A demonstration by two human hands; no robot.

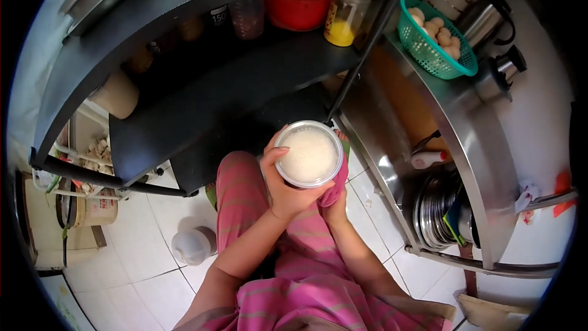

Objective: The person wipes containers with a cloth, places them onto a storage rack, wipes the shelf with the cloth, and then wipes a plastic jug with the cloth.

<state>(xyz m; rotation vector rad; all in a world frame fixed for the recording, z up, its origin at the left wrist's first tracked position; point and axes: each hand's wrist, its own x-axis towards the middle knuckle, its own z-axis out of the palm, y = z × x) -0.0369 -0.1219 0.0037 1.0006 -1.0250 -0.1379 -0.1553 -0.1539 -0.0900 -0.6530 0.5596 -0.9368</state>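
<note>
A round clear-lidded jar [309,153] with off-white contents, too fine to name, is held over my knees. My left hand [288,191] wraps around its left and near side, thumb at the lid's rim. On the jar's right side a bunched pink cloth [334,193] presses against the wall. My right hand [335,209] grips this cloth from below, its fingers mostly hidden behind it. On the tiled floor to my left stands a translucent container [192,246].
Ahead is a black shelf rack [226,95] holding a red tub [298,9], a jar with yellow contents [344,18] and a whitish container [116,95]. At right, a steel rack [450,119] carries a green basket [432,55] of eggs, steel flasks and stacked plates [432,211].
</note>
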